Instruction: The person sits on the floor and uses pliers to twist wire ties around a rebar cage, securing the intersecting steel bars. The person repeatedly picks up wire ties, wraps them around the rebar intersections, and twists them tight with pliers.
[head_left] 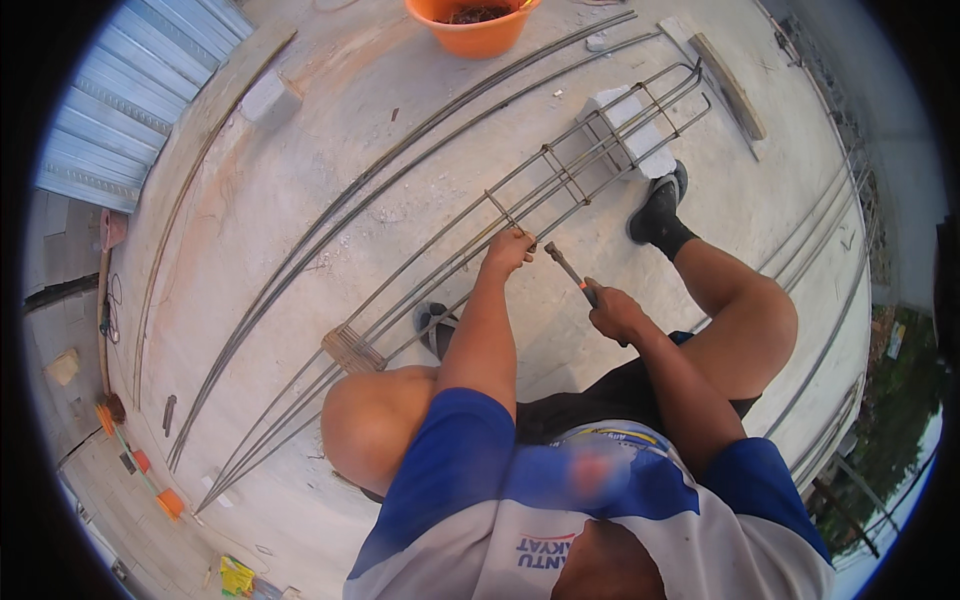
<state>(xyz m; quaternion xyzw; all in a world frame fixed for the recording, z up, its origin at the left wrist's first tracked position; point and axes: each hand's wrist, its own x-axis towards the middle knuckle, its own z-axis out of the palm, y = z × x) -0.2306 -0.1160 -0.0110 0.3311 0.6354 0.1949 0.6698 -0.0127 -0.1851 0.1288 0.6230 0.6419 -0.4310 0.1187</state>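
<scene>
A long rebar cage (575, 172) of thin steel bars and square stirrups runs diagonally from lower left to upper right. My left hand (510, 250) is closed on the near side of a stirrup at the cage's middle; its fingers partly hide the joint. My right hand (618, 312) grips a pair of pincers (568, 266) by the handles, its head pointing at the left hand, slightly apart from the cage. Farther down the bars, a bunch of stirrups (352, 349) sits close together beside my left knee.
A pale block (622, 130) props up the cage's far end, near my right foot. Loose long bars (330, 200) curve along the left side. An orange basin (470, 35) stands at the top. A wooden plank (728, 86) lies at upper right, another block (268, 97) at upper left.
</scene>
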